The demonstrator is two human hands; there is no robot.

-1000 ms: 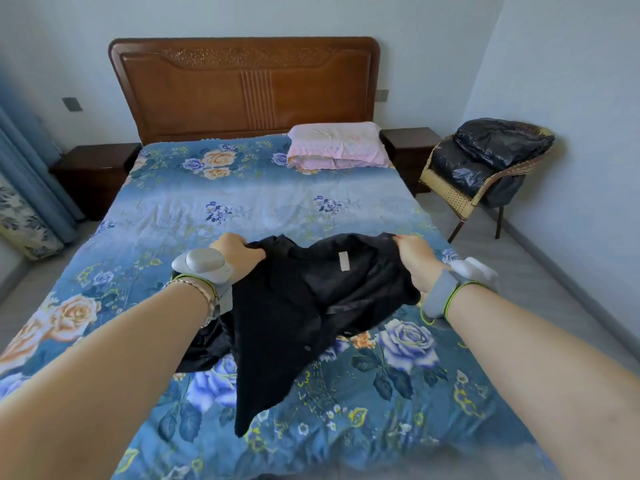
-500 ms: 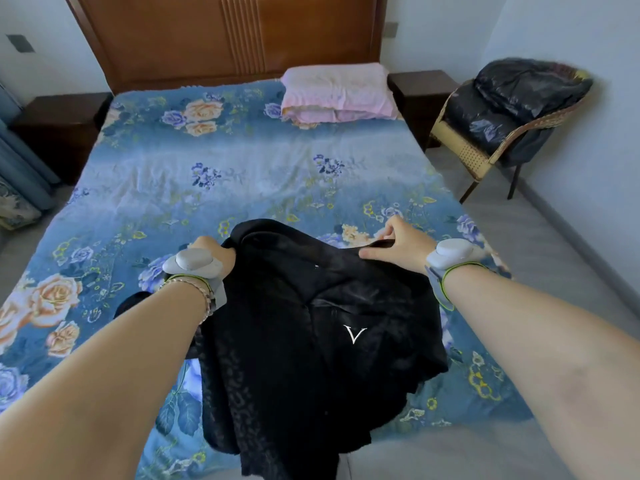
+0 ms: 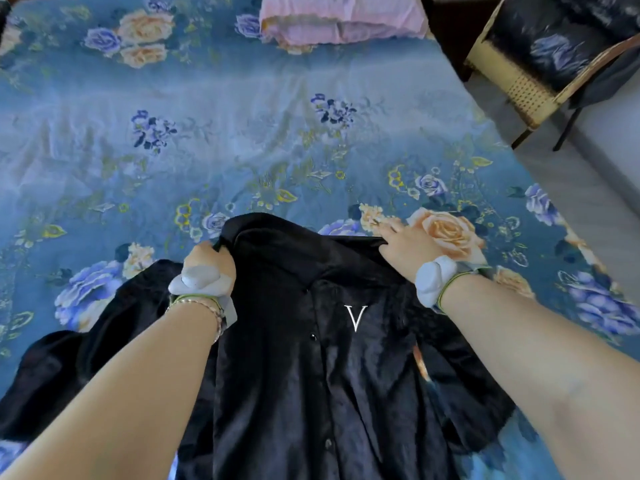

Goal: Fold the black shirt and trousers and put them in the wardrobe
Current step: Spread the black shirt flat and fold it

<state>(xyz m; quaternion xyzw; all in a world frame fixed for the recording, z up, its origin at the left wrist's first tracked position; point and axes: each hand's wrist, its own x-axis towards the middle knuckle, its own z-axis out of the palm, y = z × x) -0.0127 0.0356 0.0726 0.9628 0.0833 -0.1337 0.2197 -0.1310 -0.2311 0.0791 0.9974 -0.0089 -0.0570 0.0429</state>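
Note:
The black shirt (image 3: 311, 375) lies front up on the blue floral bedspread (image 3: 242, 140), buttons down its middle and a white V on the chest. My left hand (image 3: 207, 261) grips its left shoulder near the collar. My right hand (image 3: 405, 240) holds the right shoulder against the bed, fingers reaching over the edge. More black cloth (image 3: 69, 368), possibly the trousers or a sleeve, is bunched under my left forearm. No wardrobe is in view.
A pink pillow (image 3: 339, 19) lies at the head of the bed. A wicker chair (image 3: 540, 74) with dark bedding piled on it stands to the right, on the grey floor beside the bed.
The shirt has come down from hanging in the air to lying spread on the bed. Both hands moved down and forward with it, and my view has tilted lower.

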